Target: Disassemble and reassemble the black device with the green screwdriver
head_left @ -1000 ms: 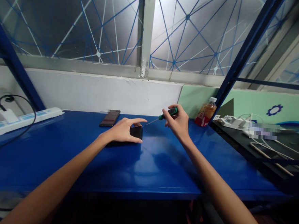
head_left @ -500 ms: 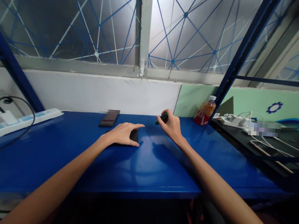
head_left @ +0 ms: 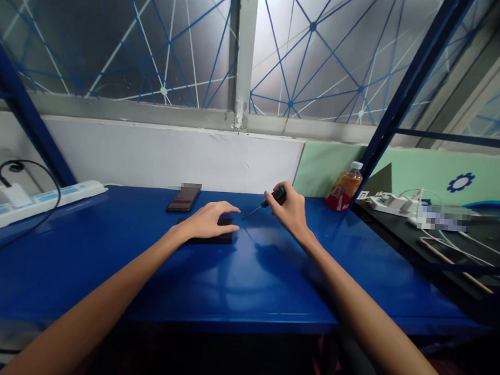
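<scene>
Far left of the frame, a white power strip (head_left: 39, 200) lies on my blue table (head_left: 235, 278) with a black cable plugged into it. Moving in toward the centre, a dark phone (head_left: 183, 198) rests flat near the back wall. Just in front of it, my left hand (head_left: 207, 220) lies palm down on a flat black device (head_left: 212, 234), fingers spread loosely over its top, pressing on it rather than gripping it; the device sits on the table at the middle of the frame. Right beside it, my right hand (head_left: 289, 210) is closed around the green-and-black handle of a small screwdriver (head_left: 266, 203), whose thin shaft slants down and left, the tip just off the device's right end. Further right, an orange drink bottle (head_left: 344, 187) stands upright by the blue post, and a white charger block (head_left: 390, 204) with cables lies on the dark bench at the right edge.
</scene>
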Action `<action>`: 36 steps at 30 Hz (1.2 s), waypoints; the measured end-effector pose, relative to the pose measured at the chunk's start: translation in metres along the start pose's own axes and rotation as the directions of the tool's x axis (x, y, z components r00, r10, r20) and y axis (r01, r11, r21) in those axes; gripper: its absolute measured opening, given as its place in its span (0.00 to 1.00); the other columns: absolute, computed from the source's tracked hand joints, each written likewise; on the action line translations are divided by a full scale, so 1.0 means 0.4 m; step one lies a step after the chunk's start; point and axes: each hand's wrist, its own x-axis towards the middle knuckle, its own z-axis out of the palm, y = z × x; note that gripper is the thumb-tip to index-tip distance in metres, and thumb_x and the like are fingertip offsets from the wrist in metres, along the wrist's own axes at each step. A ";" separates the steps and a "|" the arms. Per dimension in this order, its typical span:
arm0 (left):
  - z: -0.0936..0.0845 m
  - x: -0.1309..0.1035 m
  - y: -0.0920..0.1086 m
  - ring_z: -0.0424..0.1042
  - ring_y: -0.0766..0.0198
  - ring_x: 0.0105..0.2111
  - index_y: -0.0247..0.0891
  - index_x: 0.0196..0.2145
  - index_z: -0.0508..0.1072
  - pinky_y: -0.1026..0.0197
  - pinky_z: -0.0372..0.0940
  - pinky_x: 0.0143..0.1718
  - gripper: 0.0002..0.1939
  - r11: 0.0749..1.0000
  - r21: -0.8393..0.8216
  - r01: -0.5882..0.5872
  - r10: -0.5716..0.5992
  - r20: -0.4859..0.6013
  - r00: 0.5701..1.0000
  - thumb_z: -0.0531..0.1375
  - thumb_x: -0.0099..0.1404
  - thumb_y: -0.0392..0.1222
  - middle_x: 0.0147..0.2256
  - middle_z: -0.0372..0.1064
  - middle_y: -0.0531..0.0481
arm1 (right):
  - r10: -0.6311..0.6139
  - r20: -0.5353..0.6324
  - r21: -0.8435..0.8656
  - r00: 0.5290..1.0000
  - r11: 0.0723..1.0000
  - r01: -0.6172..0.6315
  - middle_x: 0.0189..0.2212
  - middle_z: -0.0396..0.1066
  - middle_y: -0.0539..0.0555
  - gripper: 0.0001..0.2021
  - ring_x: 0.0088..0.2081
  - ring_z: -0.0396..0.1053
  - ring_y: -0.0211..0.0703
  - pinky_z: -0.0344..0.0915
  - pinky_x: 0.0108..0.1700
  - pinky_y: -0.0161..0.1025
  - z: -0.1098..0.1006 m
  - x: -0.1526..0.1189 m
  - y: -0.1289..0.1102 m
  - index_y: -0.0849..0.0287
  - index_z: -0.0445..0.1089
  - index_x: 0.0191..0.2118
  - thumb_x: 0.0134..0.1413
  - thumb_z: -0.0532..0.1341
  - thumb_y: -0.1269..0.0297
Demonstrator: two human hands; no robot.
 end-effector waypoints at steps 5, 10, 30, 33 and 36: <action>0.012 0.007 -0.004 0.73 0.57 0.44 0.40 0.47 0.75 0.57 0.65 0.47 0.14 1.000 0.021 -0.009 0.011 -0.098 0.995 0.62 0.64 0.45 0.46 0.74 0.47 | 0.013 -0.004 0.202 1.000 0.979 -0.012 0.17 0.69 0.46 0.10 0.18 0.70 0.39 0.65 0.27 0.34 -0.019 -0.002 -0.025 0.56 0.64 0.35 0.55 0.61 0.56; 0.023 0.010 0.008 0.75 0.58 0.37 0.40 0.40 0.78 0.59 0.66 0.39 0.09 0.995 0.077 0.063 -0.056 -0.095 0.994 0.62 0.62 0.41 0.37 0.77 0.49 | 0.016 0.015 0.324 1.000 0.946 -0.020 0.17 0.69 0.46 0.12 0.17 0.70 0.38 0.65 0.24 0.33 -0.022 -0.008 -0.039 0.56 0.64 0.36 0.55 0.62 0.54; 0.026 0.016 0.001 0.74 0.62 0.32 0.43 0.34 0.81 0.62 0.64 0.33 0.07 0.990 -0.032 0.137 -0.141 -0.154 0.978 0.62 0.62 0.43 0.34 0.78 0.52 | 0.018 -0.019 0.373 1.000 0.928 -0.009 0.17 0.68 0.45 0.12 0.16 0.69 0.37 0.66 0.23 0.33 -0.015 -0.013 -0.046 0.55 0.64 0.36 0.56 0.62 0.53; 0.025 0.018 0.001 0.74 0.61 0.33 0.42 0.35 0.81 0.62 0.65 0.34 0.07 0.990 -0.050 0.131 -0.138 -0.164 0.977 0.62 0.62 0.43 0.34 0.78 0.51 | 0.020 -0.019 0.372 1.000 0.928 -0.011 0.18 0.68 0.45 0.12 0.17 0.69 0.36 0.66 0.23 0.33 -0.016 -0.013 -0.047 0.56 0.64 0.36 0.55 0.62 0.53; 0.023 0.018 0.001 0.74 0.61 0.33 0.42 0.35 0.81 0.62 0.65 0.34 0.08 0.989 -0.067 0.131 -0.141 -0.166 0.976 0.61 0.63 0.43 0.35 0.79 0.50 | 0.023 -0.019 0.374 1.000 0.927 -0.014 0.19 0.68 0.45 0.12 0.17 0.69 0.36 0.66 0.23 0.33 -0.018 -0.013 -0.049 0.56 0.64 0.36 0.55 0.62 0.53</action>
